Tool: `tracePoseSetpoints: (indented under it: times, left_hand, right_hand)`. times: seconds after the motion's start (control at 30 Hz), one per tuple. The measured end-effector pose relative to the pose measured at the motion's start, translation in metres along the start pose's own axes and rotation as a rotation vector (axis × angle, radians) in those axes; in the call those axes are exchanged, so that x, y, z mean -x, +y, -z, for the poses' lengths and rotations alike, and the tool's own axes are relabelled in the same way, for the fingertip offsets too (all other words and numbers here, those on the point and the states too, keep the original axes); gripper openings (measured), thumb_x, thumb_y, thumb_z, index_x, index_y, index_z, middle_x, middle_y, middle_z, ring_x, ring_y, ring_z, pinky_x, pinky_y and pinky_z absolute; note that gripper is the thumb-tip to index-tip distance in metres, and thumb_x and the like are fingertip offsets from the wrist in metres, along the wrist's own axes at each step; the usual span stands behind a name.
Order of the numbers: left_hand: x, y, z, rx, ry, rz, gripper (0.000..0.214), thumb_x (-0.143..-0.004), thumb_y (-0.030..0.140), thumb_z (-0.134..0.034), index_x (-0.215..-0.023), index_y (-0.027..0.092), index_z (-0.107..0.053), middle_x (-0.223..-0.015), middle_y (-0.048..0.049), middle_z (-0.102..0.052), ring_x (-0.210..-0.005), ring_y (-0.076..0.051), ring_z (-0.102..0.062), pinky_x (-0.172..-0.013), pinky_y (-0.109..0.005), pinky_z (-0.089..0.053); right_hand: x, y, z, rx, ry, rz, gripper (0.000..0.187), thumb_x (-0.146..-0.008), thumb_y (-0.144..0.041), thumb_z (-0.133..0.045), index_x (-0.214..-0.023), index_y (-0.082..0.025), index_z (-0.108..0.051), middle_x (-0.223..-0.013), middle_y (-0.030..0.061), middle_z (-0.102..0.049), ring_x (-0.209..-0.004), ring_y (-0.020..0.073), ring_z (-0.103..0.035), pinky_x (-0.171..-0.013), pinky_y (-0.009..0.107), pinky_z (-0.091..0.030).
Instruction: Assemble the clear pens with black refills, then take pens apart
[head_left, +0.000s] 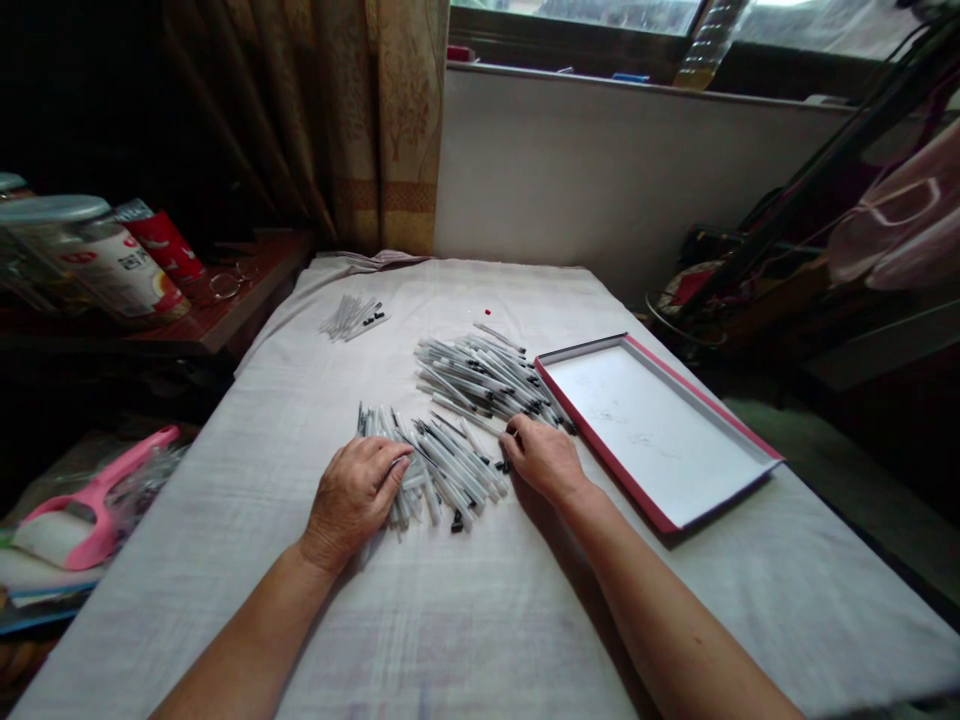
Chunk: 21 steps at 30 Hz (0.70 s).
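Note:
A heap of clear plastic pens with black tips (pixel 450 460) lies on the white cloth in front of me. My left hand (pixel 354 495) rests palm down on the heap's left side, fingers curled over several pens. My right hand (pixel 541 457) sits at the heap's right edge, fingers bent onto the pens there; whether it grips one is hidden. A second, larger pile of pens (pixel 480 378) lies just beyond, touching the near heap. A small separate bunch (pixel 351 317) lies farther back on the left.
A shallow white tray with a red rim (pixel 739 428) lies to the right of the pens. The cloth-covered table (pixel 480 610) ends near a wall and curtain. A side shelf at left carries jars (pixel 112 265); a pink tool (pixel 90 500) lies lower left.

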<state>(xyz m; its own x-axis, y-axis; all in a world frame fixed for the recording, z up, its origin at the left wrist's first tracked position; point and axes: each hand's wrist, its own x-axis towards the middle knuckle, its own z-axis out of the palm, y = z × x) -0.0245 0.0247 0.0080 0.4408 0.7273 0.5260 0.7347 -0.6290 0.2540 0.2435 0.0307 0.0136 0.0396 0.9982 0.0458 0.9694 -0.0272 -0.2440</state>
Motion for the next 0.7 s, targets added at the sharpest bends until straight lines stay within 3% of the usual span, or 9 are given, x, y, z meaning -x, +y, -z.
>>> tracePoseSetpoints:
  times: [0.1, 0.17, 0.3, 0.37, 0.5, 0.7]
  left_hand:
    - [0.0, 0.003, 0.001, -0.005, 0.042, -0.01, 0.023, -0.095, 0.027, -0.048, -0.11, 0.021, -0.064, -0.099, -0.0072, -0.068, -0.092, -0.022, -0.062, -0.084, -0.038, -0.051]
    - [-0.001, 0.006, 0.002, -0.017, 0.094, -0.011, 0.028, -0.094, 0.025, -0.052, -0.121, 0.022, -0.059, -0.114, -0.0098, -0.063, -0.105, -0.024, -0.059, -0.091, -0.041, -0.05]
    - [-0.002, 0.009, 0.004, -0.068, 0.162, -0.053, 0.043, -0.091, 0.023, -0.057, -0.133, 0.03, -0.049, -0.14, -0.0122, -0.046, -0.129, -0.03, -0.046, -0.101, -0.047, -0.044]
    - [-0.003, 0.008, 0.005, -0.098, 0.148, -0.086, 0.042, -0.09, 0.024, -0.058, -0.131, 0.029, -0.05, -0.136, -0.0122, -0.049, -0.126, -0.029, -0.049, -0.1, -0.046, -0.045]
    - [-0.002, 0.003, 0.006, -0.118, 0.103, -0.067, 0.027, -0.093, 0.026, -0.055, -0.119, 0.024, -0.057, -0.107, -0.0082, -0.065, -0.098, -0.023, -0.063, -0.085, -0.036, -0.051]
    - [-0.001, 0.005, 0.009, -0.041, 0.017, -0.087, 0.019, -0.095, 0.033, -0.05, -0.102, 0.021, -0.064, -0.087, -0.004, -0.071, -0.079, -0.018, -0.065, -0.074, -0.029, -0.051]
  right_hand:
    - [0.008, 0.003, 0.002, -0.206, 0.045, 0.023, 0.016, -0.092, -0.028, -0.051, -0.089, -0.02, -0.065, -0.084, 0.0077, -0.072, -0.077, 0.02, -0.065, -0.068, 0.029, -0.042]
    - [0.016, 0.002, 0.005, -0.417, 0.049, 0.072, 0.015, -0.09, -0.027, -0.052, -0.085, -0.02, -0.063, -0.08, 0.005, -0.071, -0.074, 0.018, -0.064, -0.069, 0.029, -0.043]
    - [0.031, -0.004, 0.007, -0.806, -0.056, 0.149, 0.013, -0.085, -0.028, -0.056, -0.077, -0.019, -0.061, -0.071, 0.0012, -0.068, -0.065, 0.0138, -0.061, -0.063, 0.026, -0.045]
    - [0.034, -0.007, 0.005, -0.971, -0.119, 0.133, 0.013, -0.082, -0.031, -0.059, -0.076, -0.019, -0.061, -0.069, 0.0008, -0.067, -0.061, 0.0127, -0.059, -0.059, 0.025, -0.046]
    - [0.032, -0.008, 0.0, -1.258, -0.166, 0.02, 0.021, -0.073, -0.038, -0.068, -0.073, -0.019, -0.06, -0.065, 0.0001, -0.066, -0.055, 0.0117, -0.056, -0.054, 0.025, -0.046]
    - [0.03, -0.007, -0.001, -1.39, -0.055, -0.139, 0.022, -0.066, -0.038, -0.075, -0.069, -0.018, -0.066, -0.06, -0.0006, -0.062, -0.056, 0.0119, -0.054, -0.055, 0.026, -0.046]
